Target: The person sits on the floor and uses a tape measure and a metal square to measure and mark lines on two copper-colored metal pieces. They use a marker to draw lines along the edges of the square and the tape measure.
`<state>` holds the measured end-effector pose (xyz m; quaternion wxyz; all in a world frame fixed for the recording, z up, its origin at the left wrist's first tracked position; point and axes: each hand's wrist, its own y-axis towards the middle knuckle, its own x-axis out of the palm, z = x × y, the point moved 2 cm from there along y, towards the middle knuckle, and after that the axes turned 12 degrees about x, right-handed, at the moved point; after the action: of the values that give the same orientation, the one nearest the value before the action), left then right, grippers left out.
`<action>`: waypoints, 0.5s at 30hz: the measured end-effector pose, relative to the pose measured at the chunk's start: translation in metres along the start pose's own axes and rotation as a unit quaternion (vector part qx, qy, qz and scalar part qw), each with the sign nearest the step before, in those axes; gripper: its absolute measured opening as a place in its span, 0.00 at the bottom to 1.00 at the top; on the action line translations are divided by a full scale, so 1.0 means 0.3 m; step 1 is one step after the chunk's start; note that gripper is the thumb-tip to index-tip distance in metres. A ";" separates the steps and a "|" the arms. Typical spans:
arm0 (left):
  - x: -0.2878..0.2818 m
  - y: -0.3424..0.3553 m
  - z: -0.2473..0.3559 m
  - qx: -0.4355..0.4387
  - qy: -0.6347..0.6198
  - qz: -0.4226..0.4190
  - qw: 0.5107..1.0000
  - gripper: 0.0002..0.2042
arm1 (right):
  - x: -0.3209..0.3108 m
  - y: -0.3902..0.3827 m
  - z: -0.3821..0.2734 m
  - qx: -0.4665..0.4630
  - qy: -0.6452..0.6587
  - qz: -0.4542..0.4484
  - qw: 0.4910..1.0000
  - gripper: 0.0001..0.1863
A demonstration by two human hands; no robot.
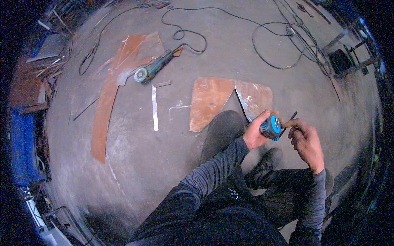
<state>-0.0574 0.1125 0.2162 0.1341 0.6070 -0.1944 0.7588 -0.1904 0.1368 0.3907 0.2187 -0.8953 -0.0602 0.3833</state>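
Note:
My left hand point(255, 136) is wrapped round a blue and black tape measure point(271, 127), held above the floor in front of my knees. Close by on its right, my right hand point(307, 143) has its fingers curled, with the index finger reaching toward the tape measure. A thin dark stick, perhaps a pen point(294, 116), pokes out at these fingers; part of it is hidden. Just beyond lie two rusty metal plates, a left one point(208, 102) with a slanted edge and a right one point(256, 96) partly behind my left hand. They nearly touch at their far corners.
A metal square point(154, 108) lies left of the plates. Farther off, an angle grinder point(154, 68) rests by a long rusty strip point(105, 117). Black cables point(262, 25) loop across the far floor. A dark metal frame point(353, 57) stands far right; scrap metal point(52, 65) is piled left.

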 end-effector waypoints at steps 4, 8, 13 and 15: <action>-0.006 0.018 -0.009 0.039 -0.009 -0.002 0.999 0.24 | 0.020 -0.004 0.016 0.013 -0.008 0.000 1.000 0.17; -0.053 0.008 -0.003 0.032 0.026 0.051 0.998 0.25 | 0.040 0.004 0.020 -0.010 -0.036 -0.001 0.999 0.18; 0.029 -0.017 0.000 -0.026 0.018 0.004 0.999 0.30 | 0.027 0.016 0.010 -0.012 -0.048 0.025 0.998 0.16; 0.046 -0.025 -0.003 -0.036 0.030 -0.001 0.999 0.33 | 0.021 0.017 -0.012 0.024 -0.023 -0.008 0.999 0.15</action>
<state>-0.0580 0.1191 0.2304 0.1624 0.5786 -0.2167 0.7693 -0.1838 0.1327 0.3863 0.2417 -0.8802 -0.0629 0.4036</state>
